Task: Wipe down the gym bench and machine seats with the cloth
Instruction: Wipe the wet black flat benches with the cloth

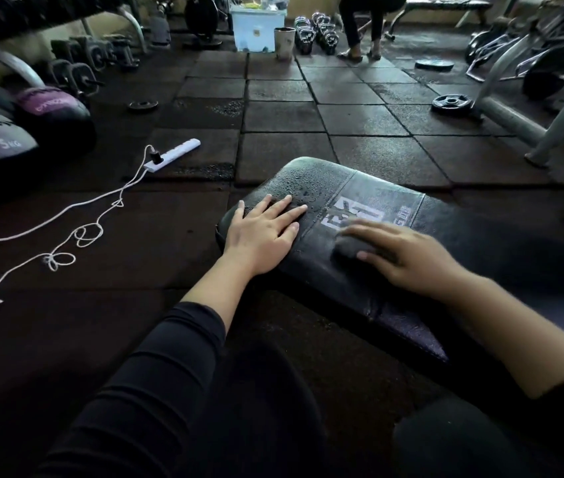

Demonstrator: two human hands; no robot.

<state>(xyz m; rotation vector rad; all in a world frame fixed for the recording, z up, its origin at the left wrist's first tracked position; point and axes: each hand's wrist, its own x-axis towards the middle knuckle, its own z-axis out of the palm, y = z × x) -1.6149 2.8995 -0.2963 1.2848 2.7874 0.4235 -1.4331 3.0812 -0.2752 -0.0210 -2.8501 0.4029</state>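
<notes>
A black padded gym bench (pixel 370 288) with a white logo runs from centre to lower right, its far end beaded with water drops. My left hand (pixel 263 232) lies flat on the bench's left end, fingers straight and spread. My right hand (pixel 401 251) presses a small dark grey cloth (pixel 351 248) onto the pad just below the logo; the hand is motion-blurred, and its fingers cover most of the cloth.
A white power strip (pixel 173 155) with a looping cord lies on the rubber floor tiles to the left. Medicine balls (pixel 1 136) and dumbbells line the left side. Weight plates (pixel 451 103) and machine frames stand right. A seated person (pixel 359 25) is far back.
</notes>
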